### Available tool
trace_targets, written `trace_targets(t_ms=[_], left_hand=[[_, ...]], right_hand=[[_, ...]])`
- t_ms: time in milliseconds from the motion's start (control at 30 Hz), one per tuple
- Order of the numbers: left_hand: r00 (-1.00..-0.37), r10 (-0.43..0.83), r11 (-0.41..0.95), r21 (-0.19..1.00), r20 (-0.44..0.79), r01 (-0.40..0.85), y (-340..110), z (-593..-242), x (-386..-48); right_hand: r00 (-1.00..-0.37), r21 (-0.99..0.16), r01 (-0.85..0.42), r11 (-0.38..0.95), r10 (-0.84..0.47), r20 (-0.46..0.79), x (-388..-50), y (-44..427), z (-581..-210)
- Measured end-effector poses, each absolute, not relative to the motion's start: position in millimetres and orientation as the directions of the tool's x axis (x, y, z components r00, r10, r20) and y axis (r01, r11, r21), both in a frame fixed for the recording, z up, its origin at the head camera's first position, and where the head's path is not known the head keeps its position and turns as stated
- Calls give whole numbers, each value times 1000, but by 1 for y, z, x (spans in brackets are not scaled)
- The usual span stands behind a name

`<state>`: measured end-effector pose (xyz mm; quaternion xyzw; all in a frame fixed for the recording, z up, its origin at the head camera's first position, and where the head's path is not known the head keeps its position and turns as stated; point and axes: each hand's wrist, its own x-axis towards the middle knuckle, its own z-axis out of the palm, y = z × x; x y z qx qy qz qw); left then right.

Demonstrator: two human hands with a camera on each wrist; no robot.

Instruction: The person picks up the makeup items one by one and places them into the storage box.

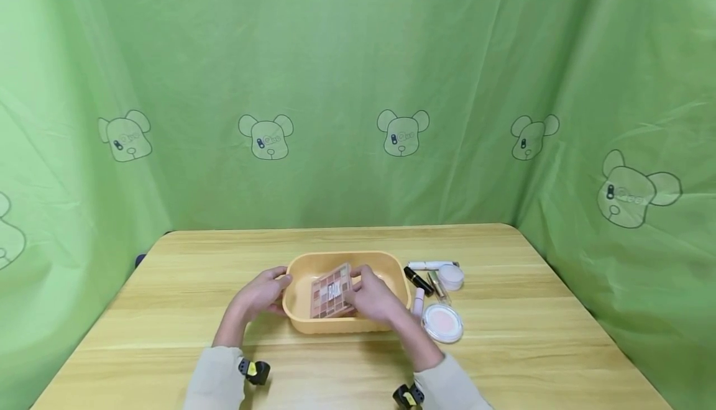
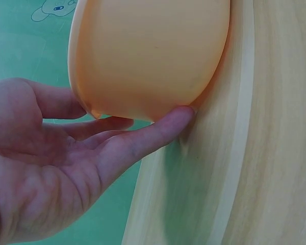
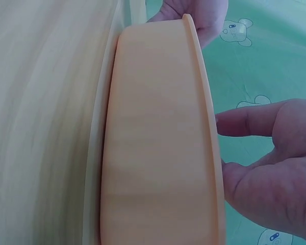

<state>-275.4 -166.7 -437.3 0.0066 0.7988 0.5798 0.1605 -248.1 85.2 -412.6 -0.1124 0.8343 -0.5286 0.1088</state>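
A light orange plastic basin (image 1: pixel 304 326) stands on the wooden table. At its left end my left hand (image 1: pixel 265 292) holds the basin, fingers by the rim and thumb along the outer wall, as the left wrist view shows. Tilted inside the basin is an eyeshadow palette (image 1: pixel 329 298) with pinkish-brown squares and white lettering. My right hand (image 1: pixel 373 295) pinches the palette's right edge between thumb and fingers. In the right wrist view the basin's wall (image 3: pixel 158 132) hides the palette and the fingertips.
Right of the basin lie a white tube (image 1: pixel 425 265), a black tube (image 1: pixel 419 281), a clear-and-gold tube (image 1: pixel 439 288), a pale pink tube (image 1: pixel 418 302), a round white case (image 1: pixel 450 277) and a round compact (image 1: pixel 442 323). A green curtain (image 1: pixel 335 180) surrounds the table (image 1: pixel 537 335).
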Motion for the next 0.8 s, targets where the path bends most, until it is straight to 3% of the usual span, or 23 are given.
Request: trace_targets(t_ms=[800], left_hand=[[-946, 206, 319, 931, -252, -179, -167, -436, -274]], right_hand=[[-916, -954, 42, 298, -370, -155, -246, 75, -409]])
